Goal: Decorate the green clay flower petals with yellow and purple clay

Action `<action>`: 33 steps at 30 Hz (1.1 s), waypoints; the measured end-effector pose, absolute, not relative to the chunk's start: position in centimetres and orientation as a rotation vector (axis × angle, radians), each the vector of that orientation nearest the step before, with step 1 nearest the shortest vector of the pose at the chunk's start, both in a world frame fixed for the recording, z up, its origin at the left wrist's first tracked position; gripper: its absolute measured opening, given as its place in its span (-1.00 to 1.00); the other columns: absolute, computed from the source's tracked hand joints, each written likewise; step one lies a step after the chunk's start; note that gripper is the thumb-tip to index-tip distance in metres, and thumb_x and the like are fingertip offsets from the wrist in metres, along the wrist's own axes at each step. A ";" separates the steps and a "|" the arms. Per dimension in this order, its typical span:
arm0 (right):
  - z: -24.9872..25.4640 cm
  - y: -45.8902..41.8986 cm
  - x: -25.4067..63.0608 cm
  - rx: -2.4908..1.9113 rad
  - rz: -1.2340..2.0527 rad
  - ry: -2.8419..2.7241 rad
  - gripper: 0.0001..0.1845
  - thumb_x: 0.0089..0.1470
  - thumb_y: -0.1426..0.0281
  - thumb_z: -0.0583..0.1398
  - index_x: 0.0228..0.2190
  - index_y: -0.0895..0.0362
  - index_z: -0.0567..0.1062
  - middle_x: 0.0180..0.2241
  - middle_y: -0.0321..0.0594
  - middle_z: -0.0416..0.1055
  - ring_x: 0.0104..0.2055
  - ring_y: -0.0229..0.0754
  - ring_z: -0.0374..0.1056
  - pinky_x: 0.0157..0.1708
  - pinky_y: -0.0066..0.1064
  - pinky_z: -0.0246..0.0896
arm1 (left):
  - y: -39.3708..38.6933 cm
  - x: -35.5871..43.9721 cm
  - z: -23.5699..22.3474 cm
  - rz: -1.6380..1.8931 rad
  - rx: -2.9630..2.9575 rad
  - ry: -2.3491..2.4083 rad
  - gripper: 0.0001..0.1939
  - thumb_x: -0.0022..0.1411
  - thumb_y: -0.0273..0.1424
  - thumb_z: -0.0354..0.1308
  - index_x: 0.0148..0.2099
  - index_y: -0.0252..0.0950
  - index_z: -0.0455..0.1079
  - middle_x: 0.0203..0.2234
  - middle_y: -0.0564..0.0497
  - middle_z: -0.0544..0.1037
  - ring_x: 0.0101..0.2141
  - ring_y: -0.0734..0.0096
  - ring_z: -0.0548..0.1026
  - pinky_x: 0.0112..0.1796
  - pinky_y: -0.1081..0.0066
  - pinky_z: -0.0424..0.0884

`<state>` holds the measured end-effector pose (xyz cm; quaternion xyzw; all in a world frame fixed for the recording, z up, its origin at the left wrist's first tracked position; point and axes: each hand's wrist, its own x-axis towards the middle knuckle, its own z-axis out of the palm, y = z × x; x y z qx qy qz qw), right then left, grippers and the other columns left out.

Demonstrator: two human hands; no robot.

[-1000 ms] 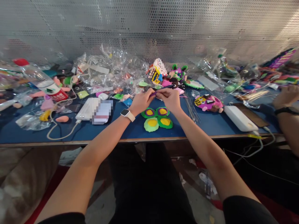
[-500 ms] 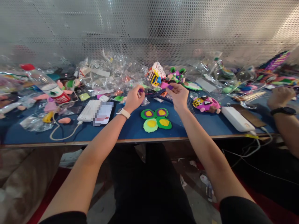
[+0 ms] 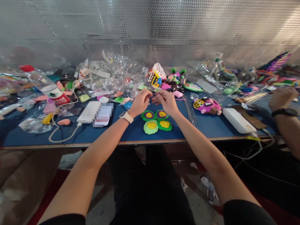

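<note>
My left hand (image 3: 142, 99) and my right hand (image 3: 167, 100) are close together above the table, fingertips nearly meeting. Both have their fingers bent in a pinch; the purple modelling clay seen in them a moment ago is now mostly hidden by the fingers. Just below them lies a flat clay piece of four rounded parts. Its upper left part (image 3: 143, 115) and upper right part (image 3: 166, 116) are green with purple and yellow centres. The lower left part (image 3: 147, 129) is pale green around yellow, and the lower right part (image 3: 168, 127) is green around yellow.
A phone (image 3: 106, 114) and a white power bank (image 3: 88, 113) lie left; another power bank (image 3: 239, 120) lies right. Thin wires (image 3: 191, 112) lie beside a pink clay figure (image 3: 207, 105). A bottle (image 3: 50, 89) leans far left. Another person's hand (image 3: 283, 99) rests far right.
My hands have come together and slightly down toward the clay piece. The purple clay that showed in each has gone out of sight. The wires on the right now show more clearly.
</note>
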<state>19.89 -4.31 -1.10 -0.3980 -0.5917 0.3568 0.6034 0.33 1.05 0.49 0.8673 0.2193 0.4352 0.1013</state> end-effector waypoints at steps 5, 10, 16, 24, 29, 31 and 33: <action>-0.6 -4.9 19.2 -0.882 0.949 -1.230 -0.31 -0.10 -0.28 0.52 -0.24 0.00 0.59 -0.31 -0.22 0.70 -0.24 -0.03 0.67 -0.17 -0.19 0.65 | -0.1 0.6 0.8 1.184 2.619 0.641 -0.71 0.41 -0.41 0.32 0.13 -0.22 0.42 -0.09 -0.12 0.55 -0.15 0.19 0.56 -0.10 0.21 0.54; -0.4 -5.0 19.3 -0.886 0.975 -1.210 -0.31 -0.25 -0.19 0.61 -0.30 0.04 0.64 -0.38 -0.29 0.65 -0.32 -0.13 0.59 -0.16 -0.25 0.61 | -0.5 0.6 1.0 1.152 2.665 0.690 -0.67 0.51 -0.26 0.32 0.22 -0.18 0.44 -0.13 -0.07 0.56 -0.16 0.19 0.57 -0.09 0.22 0.54; -0.3 -4.9 19.5 -0.897 0.990 -1.185 -0.22 -0.29 -0.09 0.66 -0.13 -0.01 0.57 -0.42 -0.37 0.63 -0.37 -0.16 0.57 -0.16 -0.28 0.61 | -0.2 0.6 0.7 1.166 2.694 0.668 -0.75 0.53 -0.26 0.30 0.14 -0.23 0.48 -0.09 -0.09 0.60 -0.19 0.25 0.59 -0.12 0.30 0.50; 0.1 -5.2 19.3 -0.881 0.961 -1.221 -0.31 -0.21 -0.20 0.60 -0.29 0.04 0.60 -0.42 -0.32 0.62 -0.34 -0.19 0.55 -0.28 -0.36 0.54 | 0.1 0.5 0.4 1.179 2.695 0.685 -0.84 0.54 -0.32 0.24 0.08 -0.24 0.51 -0.13 -0.08 0.65 -0.21 0.27 0.60 -0.13 0.32 0.50; 0.1 -5.2 19.2 -0.868 0.903 -1.149 -0.33 -0.27 -0.15 0.64 -0.44 0.03 0.51 -0.46 -0.33 0.57 -0.36 -0.20 0.53 -0.30 -0.35 0.52 | -0.2 0.7 0.3 1.170 2.748 0.715 -0.74 0.54 -0.28 0.23 0.18 -0.22 0.51 -0.03 -0.11 0.68 -0.08 0.19 0.65 -0.06 0.28 0.53; 0.1 -5.2 19.2 -0.859 0.961 -1.149 -0.32 -0.31 -0.14 0.65 -0.48 0.04 0.49 -0.47 -0.34 0.55 -0.37 -0.22 0.51 -0.30 -0.36 0.52 | -0.2 0.6 0.3 1.183 2.745 0.736 -0.76 0.52 -0.24 0.28 0.13 -0.21 0.54 -0.08 -0.08 0.69 -0.12 0.21 0.65 -0.07 0.29 0.52; 0.2 -5.2 19.2 -0.857 1.034 -1.149 -0.29 -0.37 -0.14 0.66 -0.48 0.04 0.48 -0.48 -0.37 0.52 -0.39 -0.25 0.48 -0.31 -0.39 0.52 | 0.0 0.5 0.4 1.178 2.737 0.757 -0.82 0.55 -0.25 0.24 0.06 -0.20 0.56 -0.12 -0.07 0.70 -0.14 0.22 0.65 -0.09 0.30 0.51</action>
